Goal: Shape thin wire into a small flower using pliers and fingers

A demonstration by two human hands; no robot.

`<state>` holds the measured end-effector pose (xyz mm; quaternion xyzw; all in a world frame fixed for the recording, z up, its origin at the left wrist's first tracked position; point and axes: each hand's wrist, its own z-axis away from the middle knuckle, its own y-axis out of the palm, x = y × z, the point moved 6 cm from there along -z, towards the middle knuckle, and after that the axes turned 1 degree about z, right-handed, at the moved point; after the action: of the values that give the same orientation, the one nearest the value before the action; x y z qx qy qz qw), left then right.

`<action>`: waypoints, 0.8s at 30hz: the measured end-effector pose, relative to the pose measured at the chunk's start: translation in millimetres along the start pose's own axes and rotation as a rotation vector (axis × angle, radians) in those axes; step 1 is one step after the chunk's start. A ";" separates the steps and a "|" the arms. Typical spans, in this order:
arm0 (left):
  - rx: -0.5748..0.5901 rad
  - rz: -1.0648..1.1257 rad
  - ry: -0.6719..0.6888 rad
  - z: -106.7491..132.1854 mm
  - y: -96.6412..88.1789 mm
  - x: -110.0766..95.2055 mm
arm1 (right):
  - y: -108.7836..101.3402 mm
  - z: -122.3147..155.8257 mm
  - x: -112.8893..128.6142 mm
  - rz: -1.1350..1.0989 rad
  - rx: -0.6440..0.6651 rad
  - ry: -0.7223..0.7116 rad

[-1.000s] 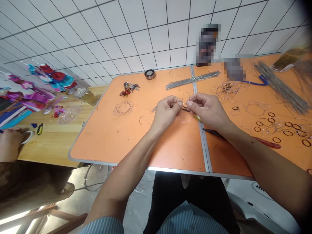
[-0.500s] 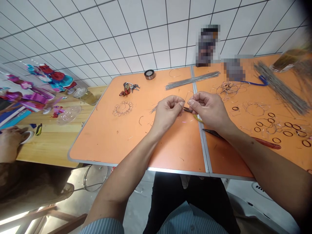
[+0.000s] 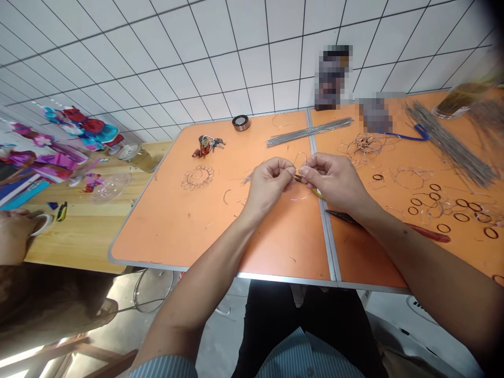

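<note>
A thin piece of wire rises in a small loop between my fingertips, above the orange table. My left hand pinches one end of it between thumb and forefinger. On the other end, my right hand is closed the same way, its fingertips almost meeting the left ones. Under my hands lies a dark-tipped tool with a yellow handle, partly covered. Pliers with red grips stick out from beneath my right forearm. A flower-shaped wire ring lies to the left.
Behind my hands are a bundle of straight wires, a roll of tape and keys. Several small dark rings and a larger wire bundle lie to the right. Another person's hand holds a white ring at far left.
My hands have come closer together, the right one moving left. The wire between them now forms a narrower, more closed loop.
</note>
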<state>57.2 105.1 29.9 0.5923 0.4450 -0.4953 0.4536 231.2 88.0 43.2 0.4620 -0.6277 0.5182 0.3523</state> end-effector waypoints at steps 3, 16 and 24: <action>0.038 -0.022 0.002 -0.8 0.5 -1.1 | 0.1 -1.7 -1.4 -0.030 0.038 0.016; 0.018 0.029 0.003 -3.5 -2.8 1.8 | -0.8 -3.1 -1.3 0.007 0.114 0.047; -0.016 0.017 0.015 -3.7 -2.7 2.3 | 0.8 -3.5 -1.8 -0.034 0.118 0.077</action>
<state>55.5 109.5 27.7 0.5961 0.4474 -0.4832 0.4593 230.9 91.9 42.0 0.4722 -0.5741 0.5655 0.3571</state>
